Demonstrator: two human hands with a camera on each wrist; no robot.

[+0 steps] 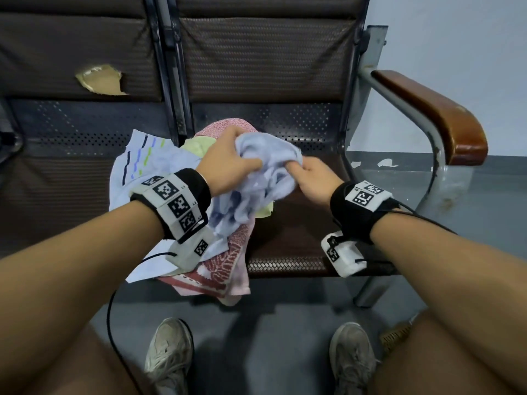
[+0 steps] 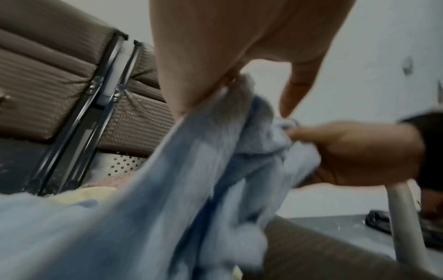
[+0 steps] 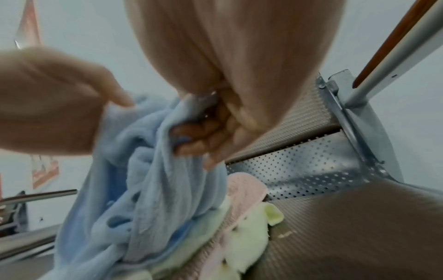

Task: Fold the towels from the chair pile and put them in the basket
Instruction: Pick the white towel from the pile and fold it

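Shoes [image 1: 168, 354] and bare knees sit nearest me, with grey floor between them. Just beyond, my left hand [image 1: 228, 161] has its fingers curled round the top of a light blue towel [image 1: 262, 178], bunched and crumpled, while my right hand [image 1: 310, 178] pinches a fold of the same towel between thumb and fingers; the right wrist view shows those fingers [image 3: 203, 136] tucked into the cloth. The towel hangs from both grips, its lower part trailing onto the chair pile [image 1: 222, 260].

Under it lie a red patterned towel [image 1: 228, 269] drooping over the seat's front edge, a pale yellow-green one [image 1: 196, 146], a pink one [image 1: 225, 128] at the back, and a white cloth with coloured stripes [image 1: 137, 163] to the left. Farther on are the chair seat [image 1: 299, 238], its perforated metal back and the wooden armrest [image 1: 433, 115] on the right. No basket shows in any view.

I judge this as the start of one towel's turn: picked up, not yet spread. Next I would need to find two corners, pull them apart and shake the cloth flat before any fold.
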